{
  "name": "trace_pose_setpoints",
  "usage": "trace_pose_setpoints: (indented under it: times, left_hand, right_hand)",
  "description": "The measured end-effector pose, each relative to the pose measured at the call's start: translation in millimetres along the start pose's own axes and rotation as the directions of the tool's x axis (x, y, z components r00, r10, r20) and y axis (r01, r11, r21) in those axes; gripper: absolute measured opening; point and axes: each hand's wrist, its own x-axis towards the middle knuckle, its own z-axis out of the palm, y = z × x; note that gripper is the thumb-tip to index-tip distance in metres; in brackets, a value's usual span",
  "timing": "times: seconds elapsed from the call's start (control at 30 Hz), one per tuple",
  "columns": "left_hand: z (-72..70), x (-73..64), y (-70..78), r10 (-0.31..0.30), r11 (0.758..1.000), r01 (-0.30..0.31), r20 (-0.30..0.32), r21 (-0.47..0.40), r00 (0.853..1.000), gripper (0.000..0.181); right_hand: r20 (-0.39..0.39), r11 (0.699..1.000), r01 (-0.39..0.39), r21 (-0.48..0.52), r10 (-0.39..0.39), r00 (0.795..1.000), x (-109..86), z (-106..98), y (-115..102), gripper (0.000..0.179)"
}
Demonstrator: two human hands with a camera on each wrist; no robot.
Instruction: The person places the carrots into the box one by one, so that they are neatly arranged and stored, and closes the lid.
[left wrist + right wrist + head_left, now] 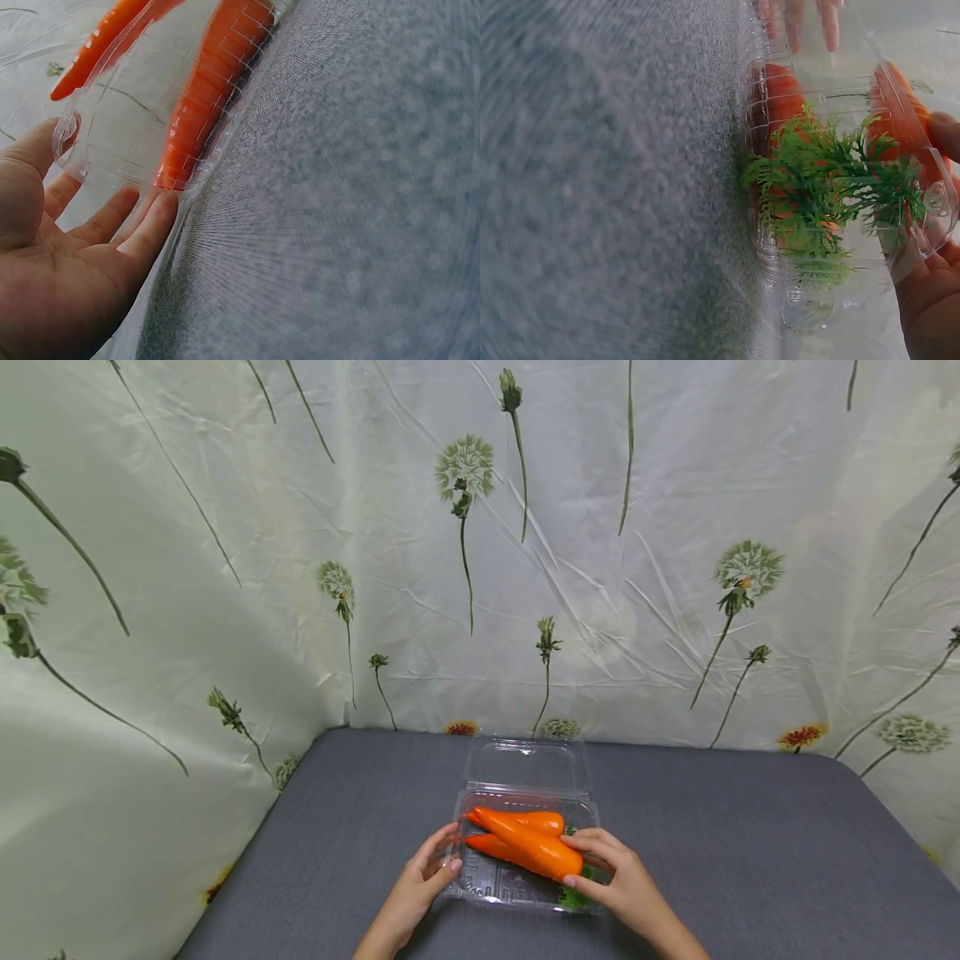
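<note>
A clear plastic clamshell box (480,883) holds several orange carrots, its hinged lid (528,767) laid back behind it. One large carrot (525,842) lies slantwise on top of a lower carrot (487,847) and a rear carrot (551,821). Feathery green tops (802,161) show through the box's right wall. My right hand (626,881) grips the thick end of the top carrot, thumb in front and fingers behind. At the box's left side, my left hand (422,870) holds the rim, thumb at the corner and fingers along the outer wall.
The box stands on a grey cloth-covered table (360,810). Behind and to the left hangs a pale curtain (247,527) printed with dandelions, meeting the table's back edge.
</note>
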Motion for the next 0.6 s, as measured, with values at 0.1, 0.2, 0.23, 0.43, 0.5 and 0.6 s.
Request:
trace_pose_setpoints:
  times: [0.1,0.2,0.23,0.43,0.5,0.6]
  left_hand:
    - [0.4,0.2,0.0,-0.001,1.0,0.001,0.0,-0.002,1.0,0.054]
    - [0.1,0.0,-0.2,-0.002,1.0,0.002,-0.002,-0.006,1.0,0.054]
    - [0.1,-0.1,-0.2,-0.001,1.0,0.001,-0.002,-0.007,1.0,0.054]
    - [-0.5,0.4,-0.7,0.003,1.0,-0.003,-0.002,0.0,1.0,0.053]
    - [-0.5,0.5,-0.8,0.004,1.0,-0.004,-0.001,0.002,1.0,0.054]
    - [-0.4,0.1,-0.3,-0.001,1.0,0.001,0.001,-0.004,1.0,0.055]
  right_hand:
    - [0.05,1.0,-0.016,0.008,0.015,0.999,-0.5,-1.3,0.4,0.038]
    - [0.087,1.0,-0.015,0.005,0.015,0.996,0.0,-1.5,0.6,0.036]
    - [0.095,1.0,-0.016,0.0,0.016,0.995,0.1,-1.5,0.7,0.036]
    - [0.128,0.998,0.015,-0.064,-0.006,0.992,1.9,0.0,1.9,0.033]
    - [0.135,0.996,0.037,-0.078,-0.026,0.99,2.6,1.3,1.8,0.033]
    - [0.146,0.992,0.069,-0.104,-0.054,0.988,3.7,3.3,1.6,0.033]
